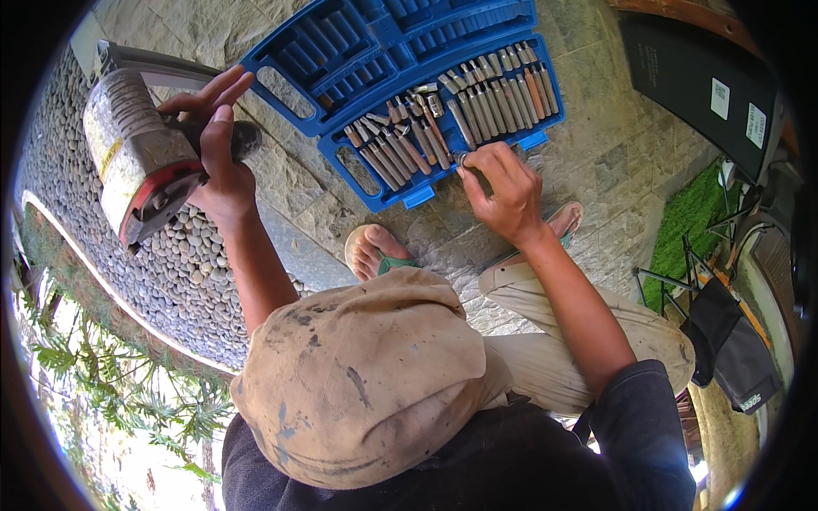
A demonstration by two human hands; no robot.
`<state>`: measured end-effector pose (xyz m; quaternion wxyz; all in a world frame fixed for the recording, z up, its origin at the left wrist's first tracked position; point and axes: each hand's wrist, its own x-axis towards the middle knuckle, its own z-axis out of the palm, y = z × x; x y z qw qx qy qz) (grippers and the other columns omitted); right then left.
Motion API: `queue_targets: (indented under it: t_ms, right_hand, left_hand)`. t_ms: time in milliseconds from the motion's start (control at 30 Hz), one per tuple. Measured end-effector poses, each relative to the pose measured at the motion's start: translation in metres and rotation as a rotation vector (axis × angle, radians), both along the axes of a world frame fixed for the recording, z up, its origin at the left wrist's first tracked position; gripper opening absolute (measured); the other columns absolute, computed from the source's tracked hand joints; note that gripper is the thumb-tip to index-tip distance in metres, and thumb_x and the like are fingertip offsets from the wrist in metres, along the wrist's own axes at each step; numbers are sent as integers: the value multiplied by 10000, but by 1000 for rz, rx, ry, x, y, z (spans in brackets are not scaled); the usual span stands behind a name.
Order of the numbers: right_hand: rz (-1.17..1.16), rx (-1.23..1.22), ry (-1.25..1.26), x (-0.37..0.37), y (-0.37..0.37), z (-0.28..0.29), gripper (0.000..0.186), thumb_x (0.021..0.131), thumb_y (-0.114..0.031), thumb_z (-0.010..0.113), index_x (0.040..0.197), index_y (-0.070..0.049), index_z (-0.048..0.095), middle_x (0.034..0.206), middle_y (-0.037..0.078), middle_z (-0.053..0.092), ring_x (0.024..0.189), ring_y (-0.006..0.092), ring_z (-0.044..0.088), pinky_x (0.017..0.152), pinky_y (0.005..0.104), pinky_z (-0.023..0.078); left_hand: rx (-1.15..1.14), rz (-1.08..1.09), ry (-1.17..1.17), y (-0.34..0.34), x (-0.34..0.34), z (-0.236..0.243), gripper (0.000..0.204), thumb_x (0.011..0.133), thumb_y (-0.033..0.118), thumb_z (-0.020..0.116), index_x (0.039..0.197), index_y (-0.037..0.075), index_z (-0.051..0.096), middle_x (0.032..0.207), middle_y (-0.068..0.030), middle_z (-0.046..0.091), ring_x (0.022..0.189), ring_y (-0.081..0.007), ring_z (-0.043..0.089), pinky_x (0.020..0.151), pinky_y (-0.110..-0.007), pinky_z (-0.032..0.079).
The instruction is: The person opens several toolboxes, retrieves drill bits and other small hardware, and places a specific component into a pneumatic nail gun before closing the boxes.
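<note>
Left hand [225, 170] holds power tool [136, 149] by dark grip [247, 139], fingers slightly apart — right hand [509, 183] pinches small metal piece [461, 158] at open blue case's [371, 51] near edge.

A garden patio, judging by stone paving [601, 128], pebbles [192, 294] and leafy plants [162, 404].

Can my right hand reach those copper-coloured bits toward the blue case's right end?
Likely yes: the right hand is just beside the open blue case, and nothing seems to cover those copper-coloured bits, though its fingers appear pinched.
</note>
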<state>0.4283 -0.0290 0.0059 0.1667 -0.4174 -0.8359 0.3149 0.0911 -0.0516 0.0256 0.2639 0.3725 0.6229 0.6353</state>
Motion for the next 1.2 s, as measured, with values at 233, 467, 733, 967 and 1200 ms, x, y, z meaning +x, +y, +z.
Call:
queue_targets:
  t_ms: [233,467,733,967,1200]
  right_hand:
    - [-63,13,17,5,-7,-1,171,848,-81,783,969,-71,663,926,83,664,783,290,703,656,376,558]
    - [-74,25,20,7,-8,-2,149,846,-76,770,951,-74,665,908,76,668,770,277,704,651,376,559]
    - [-100,85,28,1,-6,0,148,835,-63,772,950,-80,680,896,64,669,756,261,699,637,362,553]
    - [-65,98,-20,-14,2,6,170,827,-47,763,974,-96,691,878,48,643,754,253,686,639,366,545]
    - [-77,69,-104,-27,13,13,178,848,-54,742,1018,-100,713,882,54,629,792,269,685,656,384,541]
  left_hand:
    - [23,-21,-7,2,-2,-1,416,908,-31,508,1289,-83,350,1099,-366,674,1026,-401,731,985,-488,553]
    - [24,0,-20,2,0,-1,393,904,-41,510,1270,-80,373,1105,-370,677,1023,-399,735,991,-488,551]
    - [29,-10,-2,1,-2,-2,398,904,-40,508,1275,-76,368,1101,-366,681,1020,-401,737,990,-484,551]
    - [15,-28,19,0,-3,-3,406,905,-45,500,1286,-78,362,1102,-370,678,1018,-412,736,980,-502,558]
    - [49,-9,-21,0,-2,-4,387,906,-45,504,1269,-79,375,1108,-369,678,1020,-409,736,983,-496,556]
